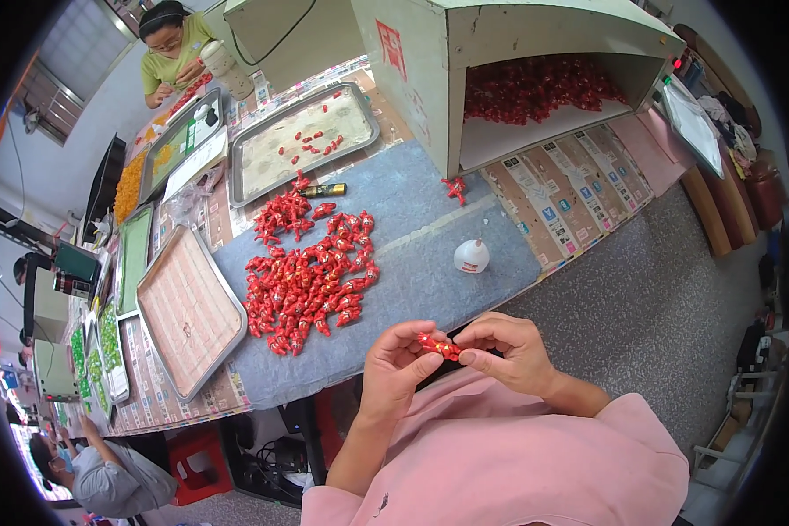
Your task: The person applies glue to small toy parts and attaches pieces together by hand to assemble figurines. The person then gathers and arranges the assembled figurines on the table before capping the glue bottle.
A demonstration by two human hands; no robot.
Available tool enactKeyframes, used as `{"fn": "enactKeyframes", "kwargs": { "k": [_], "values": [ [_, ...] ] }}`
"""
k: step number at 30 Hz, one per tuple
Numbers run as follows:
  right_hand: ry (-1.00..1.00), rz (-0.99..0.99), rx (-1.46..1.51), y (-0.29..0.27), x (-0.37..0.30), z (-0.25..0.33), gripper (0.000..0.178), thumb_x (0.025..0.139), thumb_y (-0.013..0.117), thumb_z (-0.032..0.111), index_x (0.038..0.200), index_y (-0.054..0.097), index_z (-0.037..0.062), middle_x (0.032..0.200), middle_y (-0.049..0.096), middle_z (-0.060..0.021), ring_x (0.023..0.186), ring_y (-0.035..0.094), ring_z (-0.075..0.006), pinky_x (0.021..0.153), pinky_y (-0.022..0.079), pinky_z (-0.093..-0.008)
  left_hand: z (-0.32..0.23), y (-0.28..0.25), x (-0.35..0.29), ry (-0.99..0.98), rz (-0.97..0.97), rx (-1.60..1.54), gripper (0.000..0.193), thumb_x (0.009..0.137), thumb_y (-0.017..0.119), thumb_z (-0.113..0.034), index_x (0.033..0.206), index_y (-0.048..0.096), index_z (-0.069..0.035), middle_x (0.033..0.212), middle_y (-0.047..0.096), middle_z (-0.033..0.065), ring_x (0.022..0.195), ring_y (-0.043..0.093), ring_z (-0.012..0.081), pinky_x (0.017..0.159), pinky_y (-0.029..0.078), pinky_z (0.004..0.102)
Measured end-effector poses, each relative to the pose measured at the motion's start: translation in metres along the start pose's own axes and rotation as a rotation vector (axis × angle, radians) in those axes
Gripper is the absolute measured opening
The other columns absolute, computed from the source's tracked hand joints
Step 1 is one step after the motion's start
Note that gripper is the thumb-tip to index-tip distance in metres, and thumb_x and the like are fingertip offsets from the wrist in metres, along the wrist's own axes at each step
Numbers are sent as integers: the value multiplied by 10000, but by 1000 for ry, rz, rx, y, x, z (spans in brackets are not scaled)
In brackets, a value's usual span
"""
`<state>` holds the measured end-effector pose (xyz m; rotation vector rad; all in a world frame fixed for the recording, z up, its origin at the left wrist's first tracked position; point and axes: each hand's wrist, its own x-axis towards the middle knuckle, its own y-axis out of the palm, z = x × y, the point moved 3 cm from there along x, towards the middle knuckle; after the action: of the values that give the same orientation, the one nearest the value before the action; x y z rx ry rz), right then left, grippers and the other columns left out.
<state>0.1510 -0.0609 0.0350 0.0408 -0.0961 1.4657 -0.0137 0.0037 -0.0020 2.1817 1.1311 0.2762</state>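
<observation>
Between my two hands, just off the table's front edge, is a small red figurine [440,345] with gold or yellow marks. The fingers of my left hand [401,364] pinch its left end, and my right hand [510,355] grips the other end between thumb and fingertips. A pile of similar red figurines [307,289] lies on the blue cloth [412,298] to the left. A small white squeeze bottle [472,256] stands on the cloth beyond my right hand. One lone red figurine [454,189] rests farther back, by the cabinet.
An open-fronted cabinet [412,96] holds many red pieces. A metal tray [366,145] with several red bits lies at the back, and another shallow tray [188,307] is at left. A dark cylinder [326,190] lies behind the pile. Two people [171,57] work at the far and left sides.
</observation>
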Motion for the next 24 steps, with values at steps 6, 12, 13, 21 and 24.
{"fn": "enactKeyframes", "kwargs": {
  "k": [6,12,13,21,24],
  "values": [
    [-67,2,-127,-1,6,3,193,810,725,61,985,674,-2,942,646,-101,798,636,-137,674,523,-244,-3,-1,1,5,-24,-36,370,796,683,76,1142,581,-8,1024,653,109,969,626,179,885,512,309],
    [-109,-35,-182,-1,5,4,142,785,738,46,916,699,9,870,674,-102,772,644,-163,650,513,-265,-1,-1,1,4,-13,1,362,791,682,87,1127,582,-6,1019,657,124,962,633,185,871,521,312],
    [-109,-37,-181,-1,5,3,142,785,738,46,916,699,9,870,674,-102,772,644,-163,650,513,-265,-1,0,2,2,-12,2,362,791,682,87,1127,582,-6,1019,657,124,962,633,185,871,521,312],
    [-251,-78,-228,-3,3,3,139,775,729,15,910,699,7,838,669,-92,714,639,-173,625,504,-271,-2,1,3,33,8,82,326,781,685,103,1081,601,5,996,671,146,934,651,193,846,536,310],
    [-222,-78,-214,-3,2,2,136,773,730,12,906,699,10,840,670,-92,717,640,-169,626,504,-270,-4,2,4,31,28,102,327,779,686,106,1078,600,5,989,673,144,929,652,192,847,536,311]
  ]
}}
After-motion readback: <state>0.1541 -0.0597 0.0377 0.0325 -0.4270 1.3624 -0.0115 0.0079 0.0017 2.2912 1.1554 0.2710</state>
